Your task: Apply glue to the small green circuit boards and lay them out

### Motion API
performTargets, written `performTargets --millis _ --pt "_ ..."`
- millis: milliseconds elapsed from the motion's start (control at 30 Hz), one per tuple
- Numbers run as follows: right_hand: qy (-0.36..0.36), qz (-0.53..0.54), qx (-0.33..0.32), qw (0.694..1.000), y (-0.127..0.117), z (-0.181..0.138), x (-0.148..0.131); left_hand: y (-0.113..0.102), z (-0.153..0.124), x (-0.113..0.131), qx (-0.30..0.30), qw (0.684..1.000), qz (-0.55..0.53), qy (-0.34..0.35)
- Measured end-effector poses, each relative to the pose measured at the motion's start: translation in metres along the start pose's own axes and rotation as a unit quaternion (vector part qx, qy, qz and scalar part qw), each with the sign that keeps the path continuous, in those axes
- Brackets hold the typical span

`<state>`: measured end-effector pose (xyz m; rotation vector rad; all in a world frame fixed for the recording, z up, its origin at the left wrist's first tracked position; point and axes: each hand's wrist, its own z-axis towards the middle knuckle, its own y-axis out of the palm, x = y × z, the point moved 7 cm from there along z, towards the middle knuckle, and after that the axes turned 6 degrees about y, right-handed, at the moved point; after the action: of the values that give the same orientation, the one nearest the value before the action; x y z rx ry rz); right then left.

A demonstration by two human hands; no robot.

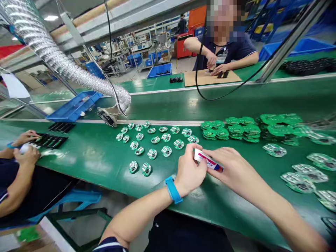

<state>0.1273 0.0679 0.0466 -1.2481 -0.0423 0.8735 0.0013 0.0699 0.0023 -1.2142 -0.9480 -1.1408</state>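
Note:
A white squeeze tube [208, 160] with red and blue print is held between my two hands above the near side of the green bench. My left hand [191, 171], a blue band at its wrist, has its fingers curled round the left end of the tube. From the other side my right hand [233, 166] grips the tube's right part with thumb and fingers. The tip of the tube is hidden. Small round green circuit boards [152, 154] lie spread out to the left of my hands, each apart from most others.
Stacked green boards [244, 129] stand at the back right, with loose larger-looking ones [298, 182] nearer. A metallic duct [105, 85] hangs down at left. A co-worker's hands [27, 150] work by black parts [52, 141]; another person sits opposite at a cardboard sheet [193, 78].

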Motion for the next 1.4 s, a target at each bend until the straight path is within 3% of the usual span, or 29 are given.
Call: performTargets --millis 233,433,633,733,800,833,900,1000,1067,1133,1233,1400 --pt "-0.003 0.021 0.005 1.000 0.005 -0.023 -0.012 -0.003 -0.024 -0.009 -0.065 0.994 -0.073 -0.051" --pt "0.017 -0.073 0.076 0.994 0.007 -0.039 -0.023 -0.013 -0.029 -0.013 0.003 0.998 -0.041 -0.053" --pt "-0.026 -0.194 0.101 0.975 0.008 -0.051 -0.042 0.004 -0.035 -0.008 0.035 0.996 -0.061 -0.051" --pt "-0.035 -0.202 0.113 0.972 0.006 -0.052 -0.047 0.012 -0.040 -0.008 0.028 0.994 -0.093 -0.058" --pt "-0.045 -0.195 0.115 0.973 0.004 -0.052 -0.051 0.007 -0.045 -0.006 0.001 0.995 -0.089 -0.052" --pt "-0.052 -0.192 0.115 0.973 0.003 -0.053 -0.052 -0.004 -0.047 -0.003 -0.009 0.997 -0.067 -0.035" --pt "-0.060 -0.188 0.112 0.974 0.000 -0.055 -0.053 -0.045 -0.052 0.004 0.003 0.999 0.028 0.032" --pt "-0.052 -0.187 0.108 0.975 -0.004 -0.062 -0.044 -0.142 -0.067 0.007 0.113 0.950 0.250 0.150" --pt "-0.037 -0.185 0.114 0.975 -0.005 -0.068 -0.033 -0.205 -0.076 -0.016 0.155 0.914 0.361 0.107" --pt "-0.027 -0.176 0.115 0.977 -0.003 -0.073 -0.023 -0.247 -0.083 -0.048 0.134 0.895 0.423 0.042" --pt "-0.020 -0.151 0.094 0.984 0.006 -0.075 -0.013 -0.268 -0.086 -0.087 0.079 0.885 0.457 -0.024" --pt "-0.017 -0.123 0.094 0.988 0.010 -0.074 -0.013 -0.256 -0.079 -0.104 0.067 0.889 0.452 -0.031"
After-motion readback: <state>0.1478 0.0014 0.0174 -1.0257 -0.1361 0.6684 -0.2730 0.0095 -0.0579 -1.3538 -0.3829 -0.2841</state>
